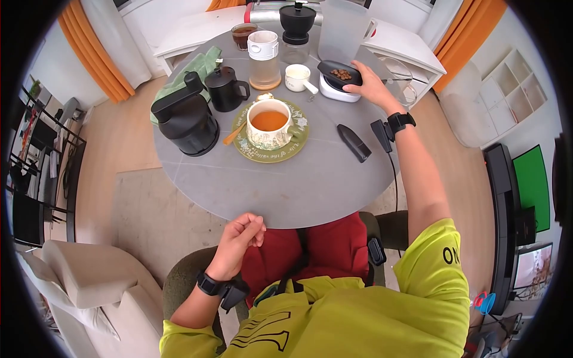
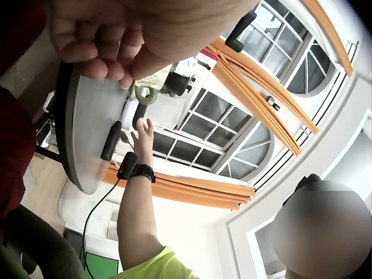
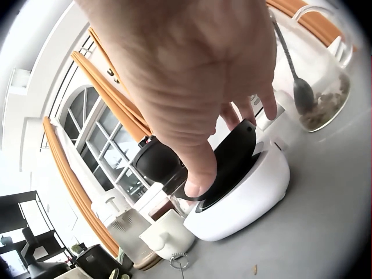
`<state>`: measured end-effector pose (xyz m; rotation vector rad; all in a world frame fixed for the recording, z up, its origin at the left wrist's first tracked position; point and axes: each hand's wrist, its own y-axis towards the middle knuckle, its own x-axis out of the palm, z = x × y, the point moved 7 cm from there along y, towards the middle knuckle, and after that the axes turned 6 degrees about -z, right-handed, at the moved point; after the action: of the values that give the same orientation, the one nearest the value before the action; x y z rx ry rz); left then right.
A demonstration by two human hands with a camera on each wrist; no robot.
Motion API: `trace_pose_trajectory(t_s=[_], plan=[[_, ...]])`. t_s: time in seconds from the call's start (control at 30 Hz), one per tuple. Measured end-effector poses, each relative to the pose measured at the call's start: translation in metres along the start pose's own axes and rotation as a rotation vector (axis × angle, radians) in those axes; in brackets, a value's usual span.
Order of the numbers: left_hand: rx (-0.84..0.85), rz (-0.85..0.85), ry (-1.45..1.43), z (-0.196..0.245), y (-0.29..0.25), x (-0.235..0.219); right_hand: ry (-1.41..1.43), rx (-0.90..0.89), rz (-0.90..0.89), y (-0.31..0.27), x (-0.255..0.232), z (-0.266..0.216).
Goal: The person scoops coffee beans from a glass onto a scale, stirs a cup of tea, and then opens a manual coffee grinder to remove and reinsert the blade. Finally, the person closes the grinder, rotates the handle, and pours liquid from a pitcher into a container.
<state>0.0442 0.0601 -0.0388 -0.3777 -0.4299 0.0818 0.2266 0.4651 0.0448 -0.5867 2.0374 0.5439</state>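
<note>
At the table's far right, my right hand (image 1: 377, 90) grips a shallow black dish (image 1: 332, 68) by its rim, thumb on one side and fingers on the other. Coffee beans (image 1: 341, 74) lie in the dish. It sits tilted over a white scale (image 1: 339, 94); in the right wrist view the dish (image 3: 235, 154) overlaps the scale's top (image 3: 250, 200). My left hand (image 1: 240, 237) is held at the near table edge, fingers loosely curled, holding nothing. A black handheld milk frother (image 1: 353, 143) lies on the table between my hands, its whisk pointing toward the scale.
A patterned cup (image 1: 268, 140) of orange-brown drink stands on a green saucer (image 1: 248, 149). Black kettle (image 1: 186, 122), black pot (image 1: 225, 89), small white cup (image 1: 296, 77), clear bottle (image 1: 264, 65) and coffee grinder (image 1: 296, 27) stand around it. A glass jar (image 3: 328, 110) holds beans and a spoon.
</note>
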Motion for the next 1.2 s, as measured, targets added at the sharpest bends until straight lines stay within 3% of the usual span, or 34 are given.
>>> trace_pose_trajectory(t_s=[0.37, 0.47, 0.53, 0.57, 0.63, 0.7, 0.73, 0.8, 0.93, 1.0, 1.17, 1.2], plan=[[0.001, -0.015, 0.007, -0.001, 0.002, -0.001, 0.008, 0.025, -0.122, 0.001, -0.001, 0.007], [0.003, -0.010, 0.018, -0.001, 0.002, -0.001, -0.034, 0.001, -0.055, -0.005, -0.003, 0.004], [-0.002, -0.003, 0.006, -0.002, 0.002, -0.001, 0.067, -0.109, 0.264, -0.022, -0.022, -0.003], [-0.003, -0.002, 0.008, -0.002, 0.002, -0.002, 0.068, -0.108, 0.264, -0.032, -0.021, -0.007], [0.020, 0.003, -0.026, -0.001, 0.002, -0.002, 0.551, 0.003, 0.494, -0.068, -0.030, 0.004], [0.024, 0.016, -0.054, -0.003, 0.003, -0.003, 0.852, 0.108, 0.545, -0.107, -0.022, 0.017], [0.032, 0.030, -0.078, -0.004, 0.003, -0.004, 0.849, 0.114, 0.551, -0.123, -0.018, 0.019], [0.049, 0.032, -0.067, 0.001, 0.002, -0.001, 1.331, 0.147, 0.585, -0.150, 0.005, 0.037], [0.181, 0.045, -0.079, 0.013, 0.000, -0.003, 1.495, 0.115, 0.623, -0.167, 0.025, 0.043], [0.217, 0.053, -0.039, 0.017, 0.000, -0.007, 1.329, 0.096, 0.659, -0.170, 0.025, 0.039], [0.246, 0.050, 0.044, 0.024, 0.000, -0.004, 1.282, 0.078, 0.625, -0.166, 0.029, 0.039], [0.269, 0.056, 0.178, 0.029, -0.003, 0.001, 1.288, 0.073, 0.624, -0.166, 0.030, 0.040]])
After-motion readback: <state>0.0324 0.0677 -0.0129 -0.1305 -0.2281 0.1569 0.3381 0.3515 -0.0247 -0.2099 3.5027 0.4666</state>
